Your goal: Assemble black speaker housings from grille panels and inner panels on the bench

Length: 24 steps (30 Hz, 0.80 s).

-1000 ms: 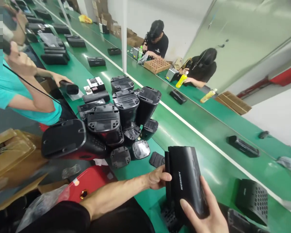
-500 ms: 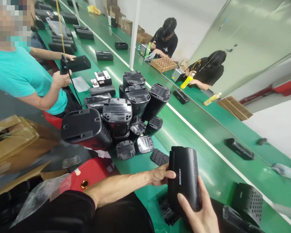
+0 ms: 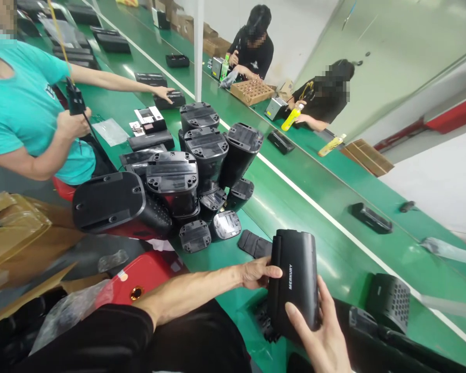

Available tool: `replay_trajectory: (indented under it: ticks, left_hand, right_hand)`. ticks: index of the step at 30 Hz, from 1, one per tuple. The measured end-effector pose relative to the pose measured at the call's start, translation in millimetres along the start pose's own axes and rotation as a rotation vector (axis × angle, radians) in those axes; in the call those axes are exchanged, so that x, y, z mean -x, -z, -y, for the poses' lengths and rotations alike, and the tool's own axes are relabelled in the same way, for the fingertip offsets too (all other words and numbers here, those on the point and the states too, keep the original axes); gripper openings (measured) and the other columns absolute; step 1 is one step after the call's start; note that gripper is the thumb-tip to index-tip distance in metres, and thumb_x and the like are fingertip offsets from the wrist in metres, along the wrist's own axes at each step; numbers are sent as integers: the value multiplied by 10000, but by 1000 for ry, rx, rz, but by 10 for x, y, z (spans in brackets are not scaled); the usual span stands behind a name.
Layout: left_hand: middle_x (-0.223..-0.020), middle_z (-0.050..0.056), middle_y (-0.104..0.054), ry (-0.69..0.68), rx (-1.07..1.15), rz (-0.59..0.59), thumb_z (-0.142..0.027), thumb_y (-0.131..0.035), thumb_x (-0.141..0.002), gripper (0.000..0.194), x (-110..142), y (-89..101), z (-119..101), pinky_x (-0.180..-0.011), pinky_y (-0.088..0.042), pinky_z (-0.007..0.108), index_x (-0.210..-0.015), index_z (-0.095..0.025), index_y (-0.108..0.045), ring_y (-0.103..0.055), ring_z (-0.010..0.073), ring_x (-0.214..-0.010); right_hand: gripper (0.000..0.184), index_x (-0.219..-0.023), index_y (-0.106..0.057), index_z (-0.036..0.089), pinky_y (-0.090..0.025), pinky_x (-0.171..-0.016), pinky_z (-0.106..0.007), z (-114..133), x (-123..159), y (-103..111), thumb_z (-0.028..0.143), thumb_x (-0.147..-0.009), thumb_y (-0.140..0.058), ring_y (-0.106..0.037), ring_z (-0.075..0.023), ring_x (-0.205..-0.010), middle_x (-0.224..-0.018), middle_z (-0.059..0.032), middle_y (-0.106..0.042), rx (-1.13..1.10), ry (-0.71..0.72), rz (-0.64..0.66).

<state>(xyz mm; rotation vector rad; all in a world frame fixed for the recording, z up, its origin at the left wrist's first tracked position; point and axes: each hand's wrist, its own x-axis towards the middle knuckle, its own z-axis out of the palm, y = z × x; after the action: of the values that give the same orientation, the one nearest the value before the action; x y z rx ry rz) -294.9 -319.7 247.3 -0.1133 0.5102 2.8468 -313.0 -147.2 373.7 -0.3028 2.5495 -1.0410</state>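
— Where is the black casing point(image 3: 298, 287) marked MERKURY?
— To the right of the stack of casings point(image 3: 206, 147) and nearer the person, held up over the green worktop point(image 3: 219, 256).
— And the hands?
— Both are clamped on it. The left hand point(image 3: 254, 273) grips the left edge, thumb across the front (its fingers vanish behind, so I can't tell how they sit). The right hand point(image 3: 324, 336) wraps the lower right side, thumb in front; the wrist is cut off by the frame.
— Anything murky?
— A dark part point(image 3: 267, 321), right of the stack and nearer us, is half covered; I can't make out what it is. The casing's bottom end is also hidden by the right hand.
— And farther off?
— A perforated unit point(image 3: 390, 300) sits well right of the stack. Behind the stack, toward its left, a co-worker's hand point(image 3: 162, 92) lies on a black unit point(image 3: 175, 97), partly covering it.
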Motion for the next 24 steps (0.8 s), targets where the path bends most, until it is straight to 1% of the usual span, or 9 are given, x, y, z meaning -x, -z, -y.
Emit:
replay_trajectory:
  ticks: [3,6,9,13,16,18,19,21,24]
  left_hand:
    - [-1010,74,-766,9,-24,-1,-392,-980,-592,713,-23,14,11,-712,-560,265,-1209,-153,-716,-726,172,-817]
    - [-1008,71,-765,15,-18,-4,-415,-985,-577,725,-44,23,20,-732,-564,275,-1199,-158,-717,-726,174,-825]
    - [-1004,72,-768,47,-24,3,-450,-1000,-537,765,-52,0,8,-774,-569,297,-1190,-168,-717,-727,183,-838]
    - [-998,74,-771,71,-18,7,-478,-1001,-525,766,-70,-64,5,-827,-555,306,-1167,-172,-716,-719,188,-874]
    - [-966,72,-768,28,-3,-50,-467,-994,-538,735,-100,-111,30,-806,-545,302,-1147,-167,-712,-708,184,-848]
    - [-957,74,-761,-21,-3,-90,-469,-988,-546,722,-118,-146,36,-789,-542,303,-1137,-162,-709,-701,183,-828]
    - [-966,74,-758,-48,-5,-106,-467,-986,-552,717,-125,-168,30,-789,-541,305,-1139,-163,-707,-699,184,-830]
    - [-983,65,-750,-101,-11,-137,-455,-986,-554,711,-132,-220,-3,-791,-538,306,-1141,-170,-702,-693,184,-839]
    - [-969,49,-742,-155,-22,-178,-444,-991,-546,700,-132,-309,-72,-787,-527,301,-1121,-174,-697,-680,176,-834]
  right_hand:
    - [1059,-1650,-284,323,-464,-1082,-537,53,16,-4,730,-771,-714,-560,-404,-1343,-1525,-105,-537,39,-64,-1]
    - [1072,-1653,-278,313,-446,-1098,-549,72,31,-13,742,-768,-705,-537,-409,-1364,-1556,-118,-504,75,-71,-12]
    - [1103,-1651,-278,322,-427,-1116,-566,24,27,-23,737,-736,-733,-517,-407,-1385,-1569,-121,-493,47,-71,-8]
    - [1140,-1642,-306,299,-481,-1062,-549,-67,-57,-1,709,-692,-786,-577,-399,-1316,-1522,-141,-541,31,-75,4]
    - [1135,-1643,-301,301,-492,-1050,-552,-122,-145,61,695,-700,-795,-587,-392,-1299,-1522,-141,-537,19,-65,41]
    - [1112,-1638,-317,304,-477,-1072,-567,-173,-152,85,690,-710,-794,-557,-402,-1332,-1551,-135,-505,-14,-38,64]
    - [1108,-1631,-334,302,-465,-1087,-577,-205,-128,74,685,-703,-803,-533,-410,-1355,-1577,-133,-471,-29,-8,52]
    - [1148,-1630,-336,288,-424,-1129,-598,-276,-27,-12,665,-671,-841,-468,-431,-1407,-1646,-140,-357,-46,76,-38]
    - [1261,-1656,-248,241,-360,-1174,-621,-344,170,-279,616,-642,-896,-409,-438,-1438,-1664,-180,-258,-67,149,-274]
